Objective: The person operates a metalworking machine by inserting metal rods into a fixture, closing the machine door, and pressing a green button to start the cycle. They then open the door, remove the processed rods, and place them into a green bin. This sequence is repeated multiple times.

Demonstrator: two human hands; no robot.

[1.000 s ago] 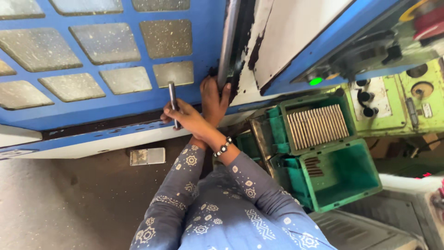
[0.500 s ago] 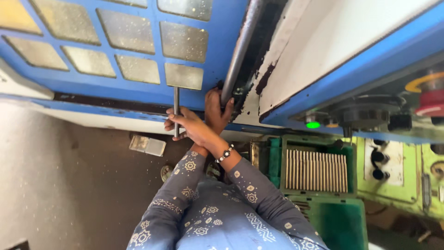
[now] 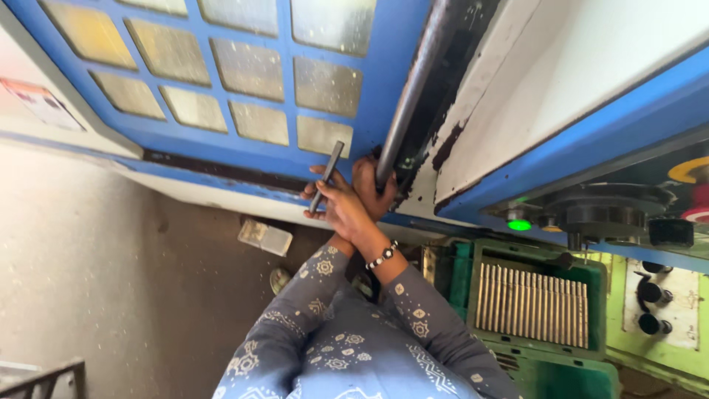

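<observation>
Right hand [image 3: 341,209], clamped on short steel rod [image 3: 326,177], is now tilting it from upright against blue machine door [image 3: 384,89]. Left hand [image 3: 371,186] is staying wrapped around dark door bar [image 3: 412,92], hands touching.

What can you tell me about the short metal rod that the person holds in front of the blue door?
The short metal rod is a slim, straight, dark grey bar, and it looks like steel with a dull sheen. It stands tilted, its upper end leaning to the right, in front of the blue door frame. A hand grips its lower part; I cannot tell which hand, because the wrists cross. Its upper half is free.
</observation>
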